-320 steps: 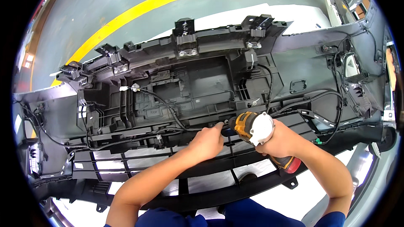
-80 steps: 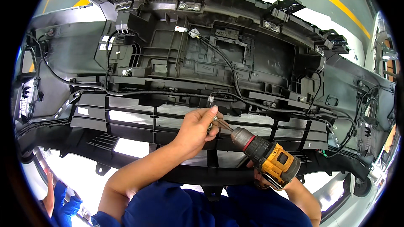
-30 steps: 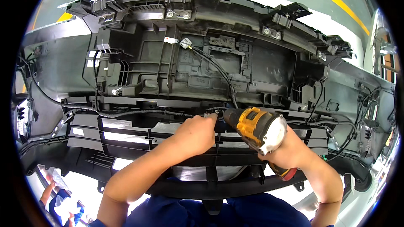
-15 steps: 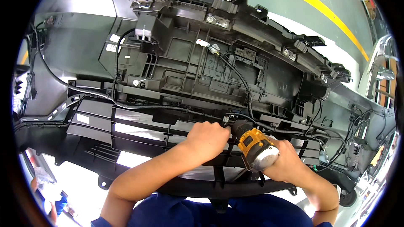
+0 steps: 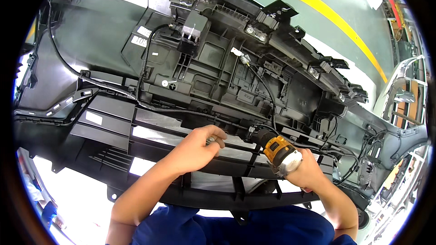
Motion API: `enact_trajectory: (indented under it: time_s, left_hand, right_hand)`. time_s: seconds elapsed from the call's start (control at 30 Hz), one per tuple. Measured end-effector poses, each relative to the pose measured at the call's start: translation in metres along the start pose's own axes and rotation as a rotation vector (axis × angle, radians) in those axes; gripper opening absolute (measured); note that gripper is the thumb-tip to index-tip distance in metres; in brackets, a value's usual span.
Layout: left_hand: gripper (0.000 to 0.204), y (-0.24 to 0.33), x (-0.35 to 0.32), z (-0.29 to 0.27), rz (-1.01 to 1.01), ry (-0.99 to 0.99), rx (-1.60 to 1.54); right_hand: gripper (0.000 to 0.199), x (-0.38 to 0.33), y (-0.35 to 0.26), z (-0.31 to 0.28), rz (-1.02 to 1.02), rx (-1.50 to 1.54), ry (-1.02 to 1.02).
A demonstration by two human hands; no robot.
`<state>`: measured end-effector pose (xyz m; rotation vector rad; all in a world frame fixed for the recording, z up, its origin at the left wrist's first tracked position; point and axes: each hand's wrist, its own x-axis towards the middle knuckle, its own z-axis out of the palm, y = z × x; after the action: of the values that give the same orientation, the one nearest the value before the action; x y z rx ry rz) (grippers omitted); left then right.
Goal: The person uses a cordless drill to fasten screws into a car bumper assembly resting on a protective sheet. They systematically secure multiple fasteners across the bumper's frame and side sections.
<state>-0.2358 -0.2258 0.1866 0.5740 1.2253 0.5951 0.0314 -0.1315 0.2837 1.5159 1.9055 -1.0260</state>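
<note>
The drill (image 5: 280, 153) lies on the bumper panel (image 5: 218, 77), right of the left hand (image 5: 196, 149).

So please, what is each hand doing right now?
Left hand: closed, fingers pinching a small metal piece at the black bumper panel.
Right hand: closed on the yellow drill.

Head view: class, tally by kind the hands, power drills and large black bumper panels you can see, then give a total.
Hands: 2 (left hand, right hand)
Yellow power drill: 1
Black bumper panel: 1
Total: 4
</note>
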Motion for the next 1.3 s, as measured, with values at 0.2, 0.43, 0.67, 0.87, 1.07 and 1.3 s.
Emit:
enact_trajectory:
  time_s: [0.2, 0.43, 0.67, 0.87, 1.07, 1.3]
  left_hand:
    - [0.024, -0.010, -0.003, 0.000, -0.011, -0.006, -0.274]
    - [0.031, -0.022, -0.004, -0.003, -0.083, -0.049, -0.313]
    - [0.035, -0.044, -0.023, -0.006, 0.072, -0.055, -0.321]
    - [0.039, -0.060, 0.013, 0.005, 0.150, -0.156, -0.379]
    - [0.035, -0.063, 0.028, 0.013, 0.172, -0.057, -0.432]
    - [0.028, -0.087, 0.049, 0.018, 0.333, 0.029, -0.320]
  right_hand:
    - [0.054, -0.006, -0.002, 0.000, 0.004, -0.084, 0.035]
    - [0.053, 0.026, 0.020, -0.005, -0.167, 0.189, -0.044]
    - [0.042, 0.015, 0.058, -0.007, -0.304, -0.436, -0.079]
    - [0.036, 0.009, 0.015, -0.011, -0.386, -0.414, -0.151]
    - [0.025, 0.026, 0.018, -0.033, -0.366, -0.454, -0.101]
    - [0.031, -0.011, -0.018, -0.043, -0.395, -0.322, -0.215]
